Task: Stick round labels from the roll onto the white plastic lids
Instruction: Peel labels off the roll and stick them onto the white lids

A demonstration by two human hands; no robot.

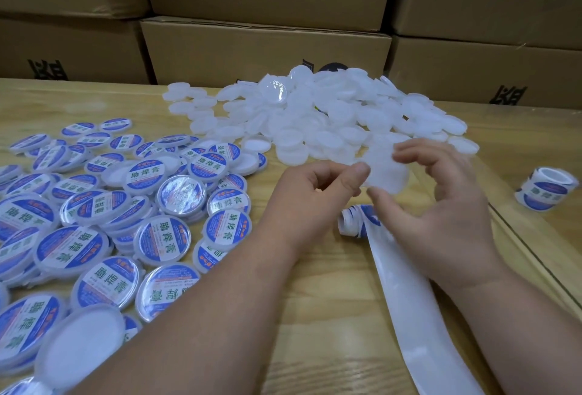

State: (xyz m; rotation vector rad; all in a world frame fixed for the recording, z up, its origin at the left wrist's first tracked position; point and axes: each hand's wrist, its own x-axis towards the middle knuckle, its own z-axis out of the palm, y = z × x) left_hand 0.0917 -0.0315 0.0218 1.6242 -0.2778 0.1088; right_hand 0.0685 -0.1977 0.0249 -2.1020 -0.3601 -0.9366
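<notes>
A bare white lid [385, 171] is held just above the table between both hands. My left hand [318, 193] has curled fingers and pinches the lid's left edge with the thumb. My right hand [441, 202] grips it from the right, fingers over the top edge and thumb under it. The label roll [354, 223] lies on the table just below my right thumb. Its empty white backing strip [409, 316] trails toward me under my right wrist. No loose label shows on either hand.
A heap of unlabelled white lids [330, 111] lies behind the hands. Several labelled blue-and-white lids [110, 205] spread over the left of the wooden table [315, 300]. A second label roll [546, 190] stands at the right. Cardboard boxes [267, 48] wall off the back.
</notes>
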